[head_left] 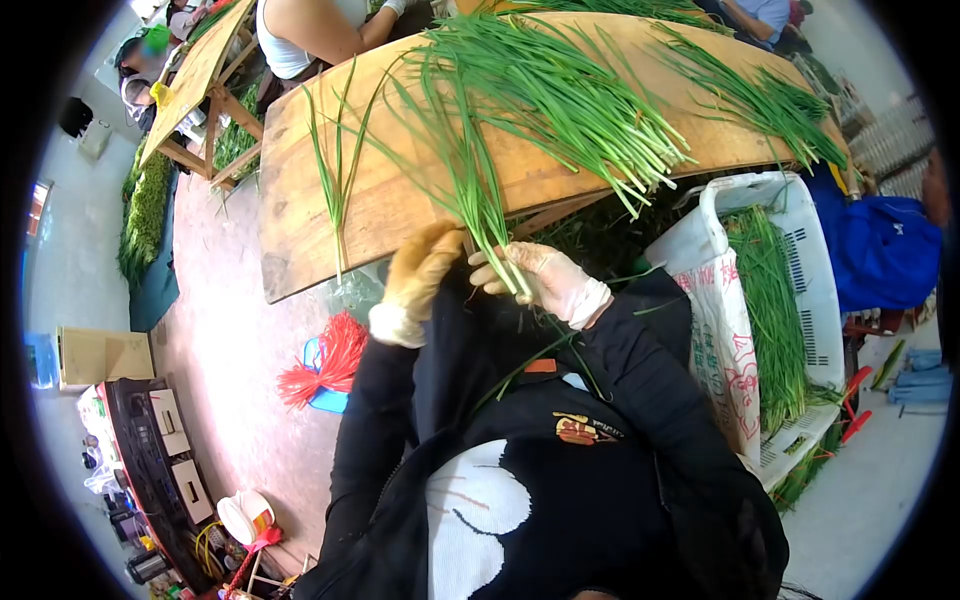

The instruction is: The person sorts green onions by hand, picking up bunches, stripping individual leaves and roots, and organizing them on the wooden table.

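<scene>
Green chives are pinched in the right hand mid-frame, left hand curled loosely beside, bunching them; next, gather more.

Green chives on a light brown wood desk; left hand in a yellow-tan glove, right hand in a pale cream one. Black jacket with a white print, white crate, red string bundle, pinkish floor.
</scene>
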Demonstrator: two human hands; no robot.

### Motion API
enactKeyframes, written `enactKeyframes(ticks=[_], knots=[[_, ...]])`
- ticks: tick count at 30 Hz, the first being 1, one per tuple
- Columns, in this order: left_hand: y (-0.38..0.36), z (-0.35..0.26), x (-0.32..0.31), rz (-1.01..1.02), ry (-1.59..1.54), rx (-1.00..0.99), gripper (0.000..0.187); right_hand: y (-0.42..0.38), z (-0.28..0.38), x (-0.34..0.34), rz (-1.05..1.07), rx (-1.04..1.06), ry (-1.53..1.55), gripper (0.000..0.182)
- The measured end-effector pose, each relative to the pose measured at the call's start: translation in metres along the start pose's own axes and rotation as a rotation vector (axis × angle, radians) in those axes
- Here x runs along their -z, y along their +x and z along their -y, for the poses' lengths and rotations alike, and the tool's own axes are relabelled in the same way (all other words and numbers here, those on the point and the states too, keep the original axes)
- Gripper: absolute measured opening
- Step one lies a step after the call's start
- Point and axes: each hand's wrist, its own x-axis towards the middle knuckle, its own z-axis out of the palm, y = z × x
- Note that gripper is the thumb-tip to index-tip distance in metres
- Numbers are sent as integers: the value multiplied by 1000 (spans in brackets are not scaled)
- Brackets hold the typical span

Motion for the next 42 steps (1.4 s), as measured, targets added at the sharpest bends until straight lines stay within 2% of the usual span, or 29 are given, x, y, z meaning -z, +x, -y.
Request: enactKeyframes(ticks=[1,2,3,5,7,9,10,11,14,15,17,18,19,21,22,23,25,29,30,31,33,35,36,37,38,39,40,41,42], knots=[[8,6,-5,158,-118,-70,47,-3,-2,-2,2,-6,2,42],[18,12,-3,243,-253,51,46,-7,-1,-7,-16,-16,-76,42],[22,18,-1,237,-251,50,46,-9,0,-9,-33,-24,-156,42],[27,24,-2,-122,141,274,43,-5,-9,8,-64,-34,-142,36],[21,14,-12,-96,95,286,38,-2,-13,26,-175,196,-438,35],[9,7,-23,-183,-171,243,31,-3,-2,27,-324,334,-212,29],[7,11,-15,-77,-271,189,24,-4,5,27,-390,447,-267,29],[5,13,-11,-78,-271,189,24,-6,14,26,-455,560,-322,30],[-1,18,-1,-37,-423,176,27,-11,35,29,-557,490,-349,35],[-1,21,6,-39,-423,174,27,-9,42,37,-523,466,-336,32],[-1,22,16,136,-688,157,30,2,55,45,-627,423,-416,29],[-3,22,15,159,-690,91,30,-1,61,46,-581,378,-545,28],[-4,22,12,159,-689,90,30,-2,66,46,-580,379,-545,28],[-9,-1,-17,-99,-378,128,30,-2,75,38,-686,61,-1162,33],[-9,3,-12,-39,-417,193,30,4,63,66,-757,344,-1432,38],[-6,10,-5,-45,-421,190,30,0,67,62,-984,384,-1785,41],[-2,21,8,78,-489,293,30,-12,76,34,-1069,438,-1896,42],[-6,3,-5,33,-531,274,32,6,56,-3,-377,299,-1480,45],[-6,-4,-9,13,-557,298,33,15,57,-25,-430,165,-1503,45],[-9,-10,-11,13,-555,297,33,31,52,-24,-392,204,-1587,41],[-16,-19,-13,94,-618,350,34,62,47,-24,-525,80,-1658,35],[-24,-26,-13,86,-613,373,36,101,35,17,-644,431,-1668,26],[-30,-31,-8,112,-542,302,37,77,64,-12,-670,404,-1235,17],[-34,-35,-2,137,-472,232,39,73,75,-2,-549,517,-797,15],[-37,-38,7,90,-461,185,41,65,90,-7,-533,607,-482,19],[-41,-42,10,14,-479,94,40,51,104,-1,-517,712,-482,25],[-42,-43,17,-54,-527,85,39,33,116,5,-500,707,-450,29],[-42,-44,23,-121,-576,77,38,7,125,0,-379,672,-357,29],[-40,-42,28,-158,-556,60,37,-10,125,6,-338,757,-426,30]])
